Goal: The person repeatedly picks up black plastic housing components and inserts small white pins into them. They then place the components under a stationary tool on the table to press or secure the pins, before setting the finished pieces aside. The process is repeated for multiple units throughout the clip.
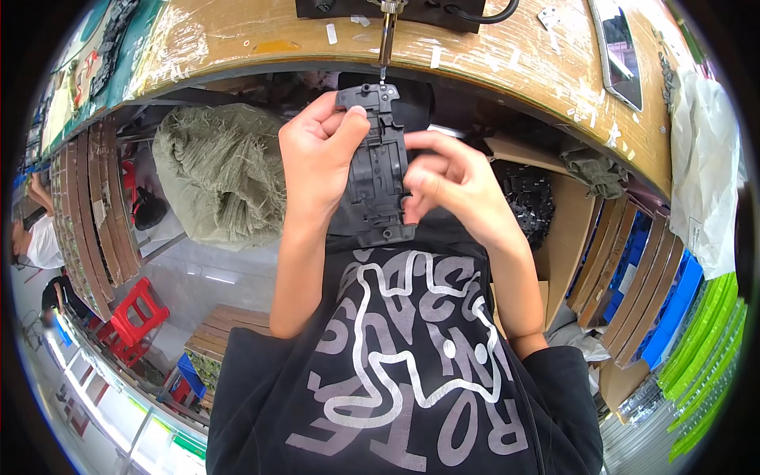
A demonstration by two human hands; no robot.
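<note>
A long black moulded plastic part (376, 162), with ribs, slots and small bosses, is held upright in front of my chest. My left hand (326, 146) grips its upper left edge, the thumb pressed on its face and the fingers curled behind. Along the part's right edge is my right hand (447, 178), its fingers bent and spread apart; the fingertips are at the edge, and I cannot tell whether they grip it. Just above the part's top end points the thin tip of a metal screwdriver bit (384, 59), which comes down from a dark fixture at the bench edge.
The worn wooden bench (277, 39) curves across the top, with a phone-like device (617, 51) at its right. A green-grey sack (218, 174) bulges at left. An open carton (566, 229) holds small black parts at right. Red stools (134, 317) stand lower left.
</note>
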